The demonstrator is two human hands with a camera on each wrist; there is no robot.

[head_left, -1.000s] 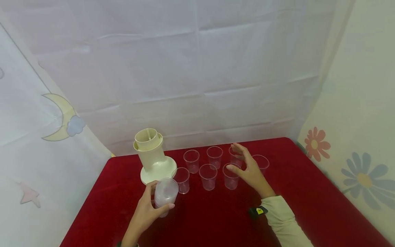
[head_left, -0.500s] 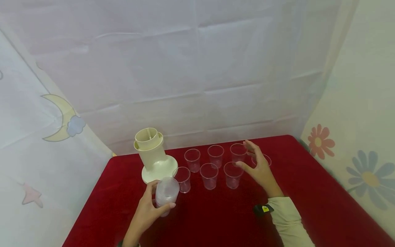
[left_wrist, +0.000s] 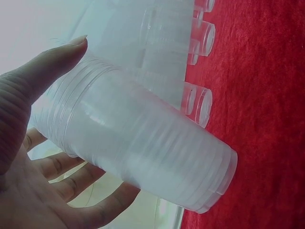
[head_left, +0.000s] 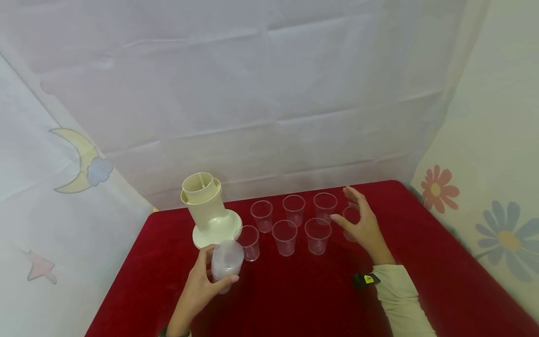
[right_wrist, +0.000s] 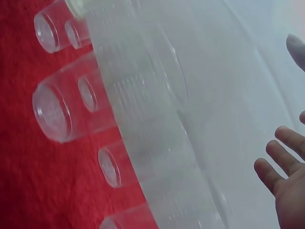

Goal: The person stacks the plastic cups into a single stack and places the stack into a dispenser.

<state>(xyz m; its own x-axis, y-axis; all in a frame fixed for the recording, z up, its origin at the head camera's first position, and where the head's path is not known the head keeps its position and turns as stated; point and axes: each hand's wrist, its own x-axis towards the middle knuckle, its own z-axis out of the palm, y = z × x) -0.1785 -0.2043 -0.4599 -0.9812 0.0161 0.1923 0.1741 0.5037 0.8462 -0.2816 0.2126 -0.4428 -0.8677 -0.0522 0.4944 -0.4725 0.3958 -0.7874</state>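
Observation:
My left hand point(head_left: 200, 283) grips a nested stack of clear plastic cups point(head_left: 227, 264), thumb on one side and fingers on the other. In the left wrist view the stack point(left_wrist: 152, 138) lies aslant, its bases toward the red cloth. Several single clear cups stand upright in two rows, among them a front left cup point(head_left: 249, 243), a front right cup point(head_left: 317, 236) and a back cup point(head_left: 325, 206). My right hand point(head_left: 365, 229) hovers with thumb and fingers apart, holding nothing. Behind it stands the rightmost cup point(head_left: 350, 217), partly hidden by the hand.
A cream plastic holder point(head_left: 206, 210) with a round base stands at the back left of the table, close to the left hand. A red cloth point(head_left: 286, 295) covers the table. Pale sheets point(head_left: 269, 117) hang behind and on both sides.
My right hand has drifted to the right, away from the front right cup and over to the rightmost one. The left hand keeps its hold on the stack, nearly still.

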